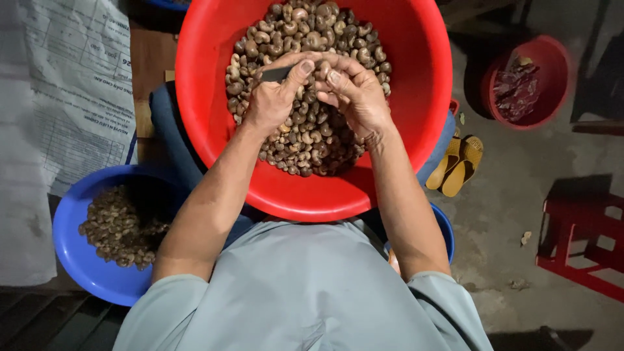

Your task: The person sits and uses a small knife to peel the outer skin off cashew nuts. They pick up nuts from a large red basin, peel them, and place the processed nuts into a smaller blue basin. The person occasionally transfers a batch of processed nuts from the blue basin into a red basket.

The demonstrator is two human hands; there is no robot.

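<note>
A big red basin (416, 97) rests on my lap, holding a heap of brown cashew nuts (312, 36). Both hands meet above the heap. My left hand (276, 97) grips a small dark blade-like tool (275, 73), thumb pressed toward the other hand. My right hand (354, 94) pinches a single nut at its fingertips, mostly hidden by the fingers.
A blue basin (78, 260) with a smaller pile of nuts sits at my lower left. Another blue basin rim (445, 231) peeks out at my right. A printed white sack (58, 97) lies left. Yellow sandals (455, 166), a small red basin (526, 81) and a red stool (582, 231) stand on the concrete floor at right.
</note>
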